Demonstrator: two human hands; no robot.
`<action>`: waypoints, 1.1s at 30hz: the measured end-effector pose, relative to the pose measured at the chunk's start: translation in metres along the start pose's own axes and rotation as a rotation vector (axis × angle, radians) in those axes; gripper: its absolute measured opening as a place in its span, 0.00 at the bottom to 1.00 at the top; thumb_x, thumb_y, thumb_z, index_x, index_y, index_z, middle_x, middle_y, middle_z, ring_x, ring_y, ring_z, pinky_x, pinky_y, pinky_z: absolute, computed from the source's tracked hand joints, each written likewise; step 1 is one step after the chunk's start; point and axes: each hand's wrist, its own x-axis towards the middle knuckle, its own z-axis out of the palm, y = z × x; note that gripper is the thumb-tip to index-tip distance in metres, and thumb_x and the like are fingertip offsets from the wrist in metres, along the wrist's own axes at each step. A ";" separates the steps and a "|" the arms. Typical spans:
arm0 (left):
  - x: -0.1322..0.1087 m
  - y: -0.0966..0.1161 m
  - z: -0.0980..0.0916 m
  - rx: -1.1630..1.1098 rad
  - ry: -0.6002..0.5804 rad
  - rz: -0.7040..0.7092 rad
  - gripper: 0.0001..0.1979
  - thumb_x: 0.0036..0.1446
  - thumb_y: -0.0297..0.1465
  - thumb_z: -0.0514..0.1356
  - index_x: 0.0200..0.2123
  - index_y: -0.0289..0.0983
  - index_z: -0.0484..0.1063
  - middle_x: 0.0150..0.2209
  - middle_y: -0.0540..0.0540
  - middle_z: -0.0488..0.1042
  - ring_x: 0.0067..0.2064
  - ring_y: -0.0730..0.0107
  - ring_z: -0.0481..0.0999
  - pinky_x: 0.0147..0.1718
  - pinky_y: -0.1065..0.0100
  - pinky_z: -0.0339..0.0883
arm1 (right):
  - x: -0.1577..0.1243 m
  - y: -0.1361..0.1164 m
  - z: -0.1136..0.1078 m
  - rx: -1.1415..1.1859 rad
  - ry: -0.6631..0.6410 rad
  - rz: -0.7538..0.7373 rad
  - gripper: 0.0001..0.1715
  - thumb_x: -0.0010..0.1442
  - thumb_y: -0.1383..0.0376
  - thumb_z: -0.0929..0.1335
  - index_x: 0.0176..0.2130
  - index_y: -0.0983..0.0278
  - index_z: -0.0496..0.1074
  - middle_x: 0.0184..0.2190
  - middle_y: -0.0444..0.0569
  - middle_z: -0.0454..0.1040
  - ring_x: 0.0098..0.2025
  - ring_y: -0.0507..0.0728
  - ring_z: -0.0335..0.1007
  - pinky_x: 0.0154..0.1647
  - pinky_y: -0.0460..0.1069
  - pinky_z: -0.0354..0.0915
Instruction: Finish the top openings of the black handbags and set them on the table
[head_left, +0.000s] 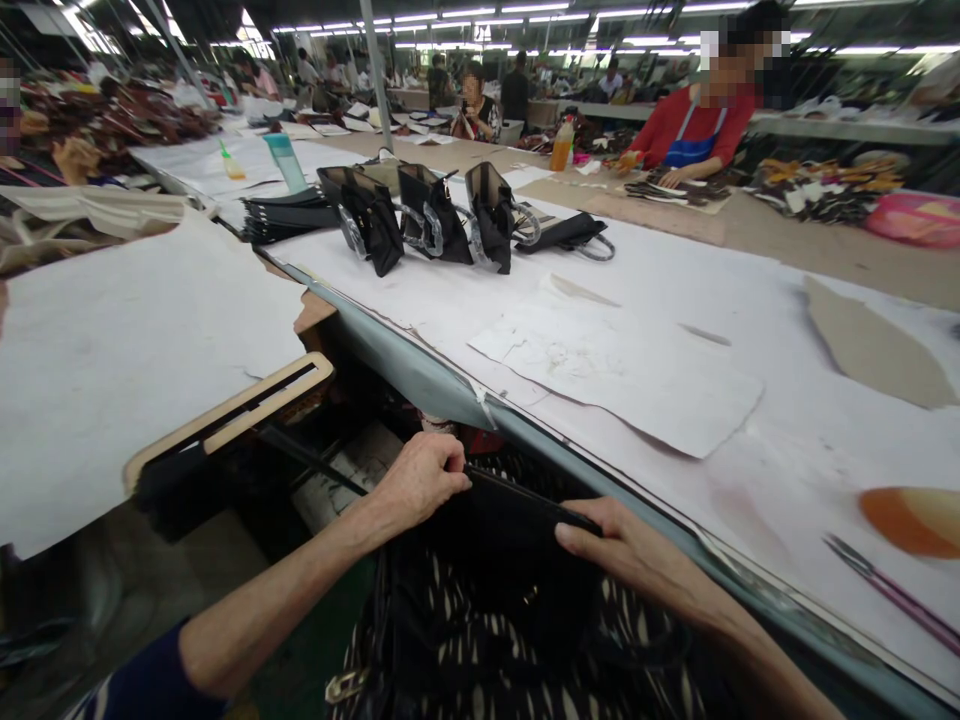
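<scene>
Left hand (424, 478): pinching the upper edge of a black bag (517, 545)
Right hand (628, 545): gripping that same edge farther along, thumb on the near side
Black bag: lying over patterned clothing (476, 680), just beside the desk (795, 490)
Desk: carrying three more black bags (455, 236) and a pink-handled tool (891, 588)

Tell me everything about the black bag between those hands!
The black bag looks like smooth fabric. A small gold-coloured fitting shows on the side facing the camera, and the bag's upper edge slopes down to the right in the picture. The left hand pinches one end of that edge; the right hand grips further along. It is beside the table, over patterned cloth. Its lower outline blends into the dark.
</scene>
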 end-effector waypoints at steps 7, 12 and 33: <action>0.005 0.004 0.005 0.097 0.030 -0.042 0.08 0.41 0.27 0.55 0.16 0.36 0.58 0.16 0.55 0.57 0.22 0.75 0.59 0.21 0.72 0.47 | 0.000 0.005 0.000 0.054 -0.018 0.015 0.22 0.53 0.49 0.62 0.29 0.66 0.65 0.21 0.40 0.55 0.23 0.48 0.46 0.22 0.44 0.45; 0.007 0.003 0.007 0.127 0.037 -0.062 0.08 0.40 0.27 0.55 0.15 0.36 0.58 0.16 0.54 0.58 0.23 0.74 0.61 0.22 0.71 0.48 | 0.000 0.005 0.000 0.047 -0.024 0.021 0.22 0.54 0.49 0.62 0.29 0.66 0.65 0.21 0.40 0.55 0.22 0.48 0.47 0.22 0.44 0.44; 0.024 -0.007 -0.019 -0.362 -0.684 0.064 0.18 0.43 0.25 0.57 0.40 0.36 0.73 0.34 0.51 0.76 0.35 0.68 0.71 0.34 0.73 0.63 | 0.006 0.012 -0.020 0.105 -0.186 0.032 0.19 0.52 0.53 0.66 0.29 0.69 0.69 0.21 0.42 0.60 0.22 0.47 0.52 0.22 0.44 0.48</action>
